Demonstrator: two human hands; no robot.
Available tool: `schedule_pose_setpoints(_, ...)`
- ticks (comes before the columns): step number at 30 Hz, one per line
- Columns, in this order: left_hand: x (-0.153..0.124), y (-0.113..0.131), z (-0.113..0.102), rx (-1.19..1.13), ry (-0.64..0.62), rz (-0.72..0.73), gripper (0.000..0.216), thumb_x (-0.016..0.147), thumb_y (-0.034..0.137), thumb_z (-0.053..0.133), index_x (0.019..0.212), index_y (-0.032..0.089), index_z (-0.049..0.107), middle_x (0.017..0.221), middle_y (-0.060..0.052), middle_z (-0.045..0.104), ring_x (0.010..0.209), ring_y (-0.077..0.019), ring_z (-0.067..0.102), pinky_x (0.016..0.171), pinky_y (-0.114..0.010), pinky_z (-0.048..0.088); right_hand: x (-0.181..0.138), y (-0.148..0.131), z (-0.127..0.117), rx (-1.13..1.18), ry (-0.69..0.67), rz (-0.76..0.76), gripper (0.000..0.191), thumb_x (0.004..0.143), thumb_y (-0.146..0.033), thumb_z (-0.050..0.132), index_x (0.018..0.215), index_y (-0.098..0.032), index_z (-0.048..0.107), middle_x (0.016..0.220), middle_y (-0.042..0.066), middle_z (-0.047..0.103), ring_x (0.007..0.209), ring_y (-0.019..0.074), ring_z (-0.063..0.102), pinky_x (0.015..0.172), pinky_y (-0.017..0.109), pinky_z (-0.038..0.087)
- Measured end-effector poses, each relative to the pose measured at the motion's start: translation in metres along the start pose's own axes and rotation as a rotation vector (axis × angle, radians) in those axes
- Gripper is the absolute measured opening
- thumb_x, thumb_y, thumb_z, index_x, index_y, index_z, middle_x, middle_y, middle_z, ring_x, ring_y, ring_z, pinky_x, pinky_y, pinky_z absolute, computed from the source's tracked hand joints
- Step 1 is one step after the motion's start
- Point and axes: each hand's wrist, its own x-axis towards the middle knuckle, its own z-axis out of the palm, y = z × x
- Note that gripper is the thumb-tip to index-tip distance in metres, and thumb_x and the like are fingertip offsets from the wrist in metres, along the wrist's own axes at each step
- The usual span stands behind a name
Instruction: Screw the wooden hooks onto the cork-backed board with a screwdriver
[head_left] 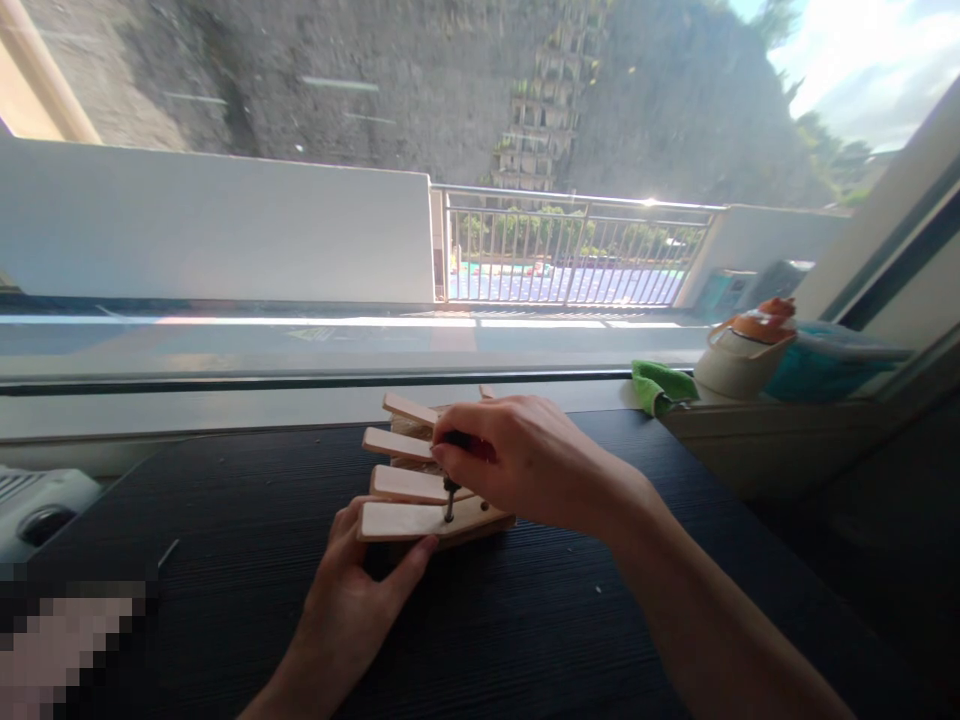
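A wooden assembly point(491, 515) with several pale, key-like wooden slats point(401, 521) rests on the dark table, the slats sticking out to the left. My right hand point(525, 450) is closed around the dark handle of a screwdriver point(451, 492). Its shaft points down, and the tip meets the nearest slat at a screw or hole; which of these I cannot tell. To the right of the tip, a dark round hole point(484, 506) shows in the wood. My left hand point(360, 570) grips the nearest slat, thumb along its front edge and fingers behind its left end.
The black table point(247, 560) reaches the window sill point(225, 412). A green cloth point(664, 385) and a beige container point(735, 362) sit at the back right. At the left stands a white appliance point(52, 510). A thin metal piece point(169, 552) lies on the table; the lower left corner is blurred.
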Motion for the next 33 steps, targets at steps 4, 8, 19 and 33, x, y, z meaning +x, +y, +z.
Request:
schedule_pose_setpoints(4,0.0,0.0,0.0,0.008,0.003,-0.002,0.018,0.07,0.041,0.07,0.081,0.027,0.069,0.088,0.0,0.069,0.085,-0.0204,0.065,0.08,-0.033,0.056,0.003,0.007,0.002,-0.001,0.007,0.055,0.025,0.091,-0.034,0.049,0.088,-0.019,0.068,0.065,-0.002,0.058,0.057,0.0089,0.044,0.055,0.025,0.022)
schedule_pose_setpoints(8,-0.001,-0.001,0.001,0.028,0.016,-0.004,0.019,0.069,0.043,0.069,0.08,0.027,0.068,0.087,0.001,0.068,0.083,-0.0205,0.065,0.08,-0.033,0.056,0.006,0.014,0.003,-0.001,-0.001,0.123,0.029,0.092,-0.039,0.048,0.088,-0.017,0.068,0.066,0.0,0.059,0.056,0.0091,0.043,0.055,0.025,0.022)
schedule_pose_setpoints(19,0.0,0.002,0.0,0.018,-0.009,-0.037,0.019,0.069,0.042,0.069,0.081,0.027,0.068,0.087,0.001,0.068,0.084,-0.0205,0.066,0.081,-0.034,0.056,0.0,0.0,0.001,-0.036,0.017,0.046,0.022,0.091,-0.036,0.051,0.096,-0.022,0.067,0.07,-0.001,0.063,0.06,0.0104,0.049,0.057,0.025,0.022)
schedule_pose_setpoints(33,0.0,0.001,0.0,0.017,-0.01,-0.035,0.02,0.069,0.044,0.069,0.079,0.027,0.07,0.09,0.0,0.07,0.086,-0.0207,0.065,0.082,-0.033,0.056,0.007,0.009,0.007,-0.036,0.035,0.099,0.03,0.093,-0.039,0.049,0.082,-0.016,0.066,0.064,-0.001,0.059,0.055,0.0088,0.043,0.055,0.026,0.02)
